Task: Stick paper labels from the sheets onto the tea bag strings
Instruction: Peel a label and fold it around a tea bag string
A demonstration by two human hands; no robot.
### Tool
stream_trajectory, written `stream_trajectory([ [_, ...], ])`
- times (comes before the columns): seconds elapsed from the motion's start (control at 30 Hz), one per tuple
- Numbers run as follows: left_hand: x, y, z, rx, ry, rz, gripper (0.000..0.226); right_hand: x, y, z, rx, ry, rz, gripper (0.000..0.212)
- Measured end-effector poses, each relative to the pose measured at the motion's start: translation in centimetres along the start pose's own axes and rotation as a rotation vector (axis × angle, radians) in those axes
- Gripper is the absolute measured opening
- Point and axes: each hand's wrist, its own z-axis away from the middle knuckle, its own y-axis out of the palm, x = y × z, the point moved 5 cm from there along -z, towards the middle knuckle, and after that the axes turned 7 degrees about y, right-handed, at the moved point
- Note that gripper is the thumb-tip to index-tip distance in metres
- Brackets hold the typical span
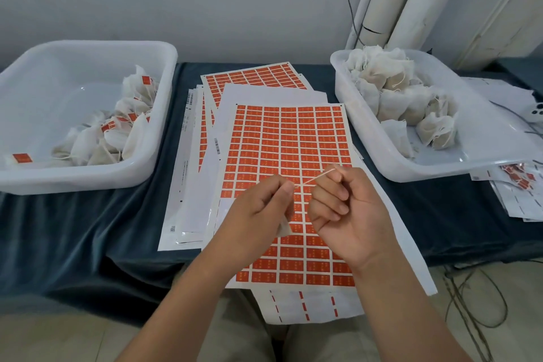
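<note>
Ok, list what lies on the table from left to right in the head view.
Tub of labelled tea bags → stack of orange label sheets → tub of unlabelled tea bags → used sheets at the far right.

No legible text; print on orange labels (289, 138) too small

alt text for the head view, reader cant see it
A left hand and a right hand pinch a thin pale tea bag string taut above a white sheet of orange rectangular paper labels. A white plastic tub at left holds labelled white tea bags; a second tub at right holds unlabelled ones.
</note>
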Motion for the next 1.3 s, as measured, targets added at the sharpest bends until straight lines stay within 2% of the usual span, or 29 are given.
stream_trajectory([
  [0.17, 0.4, 0.8, 1.1, 0.029, -0.019, 0.023, 0.031, -0.3, -0.3, 0.4, 0.013, -0.056, 0.085, 0.025],
  [0.3, 0.7, 0.5, 1.5, 0.023, -0.052, 0.033, 0.030, 0.1, 0.5, 0.5, -0.059, -0.161, 0.446, 0.021],
  [0.33, 0.8, 0.2, 1.6, 0.004, -0.063, 0.036, 0.034, 0.2, 0.8, 0.4, -0.055, -0.164, 0.473, 0.018],
  [0.4, 1.5, -1.0, 1.6, -0.108, -0.120, 0.043, 0.038, 0.3, 1.3, 0.4, 0.023, -0.161, 0.418, 0.020],
  [0.47, 2.8, -3.0, 1.6, -0.296, -0.227, 0.101, 0.034, 0.5, 1.4, 0.2, 0.055, -0.153, 0.323, 0.027],
  [0.53, 4.1, -4.8, 1.8, -0.416, -0.338, 0.199, 0.029, 0.4, 0.5, -0.4, -0.026, -0.125, 0.259, 0.029],
  [0.67, 6.6, -7.2, 1.8, -0.507, -0.446, 0.378, 0.011, -0.6, -2.8, -2.2, -0.260, -0.070, 0.242, 0.031],
  [0.73, 7.4, -7.8, 1.4, -0.502, -0.497, 0.410, 0.009, -1.4, -4.2, -3.0, -0.327, -0.032, 0.240, 0.031],
  [0.83, 7.9, -8.2, 0.3, -0.484, -0.570, 0.522, 0.023, -2.3, -5.7, -3.7, -0.391, 0.010, 0.321, 0.035],
  [1.03, 8.4, -9.1, -0.6, -0.426, -0.649, 0.563, 0.035, -2.4, -6.7, -4.0, -0.384, 0.038, 0.315, 0.036],
  [1.17, 9.0, -9.0, -0.2, -0.252, -0.638, 0.337, 0.035, -2.5, -7.0, -3.9, -0.359, 0.045, 0.293, 0.036],
  [1.23, 9.2, -9.1, 0.3, -0.224, -0.548, 0.136, 0.038, -2.6, -7.1, -4.0, -0.353, 0.047, 0.301, 0.036],
  [1.3, 8.7, -9.0, 0.4, -0.236, -0.490, 0.129, 0.030, -2.6, -7.3, -4.1, -0.344, 0.044, 0.302, 0.034],
])
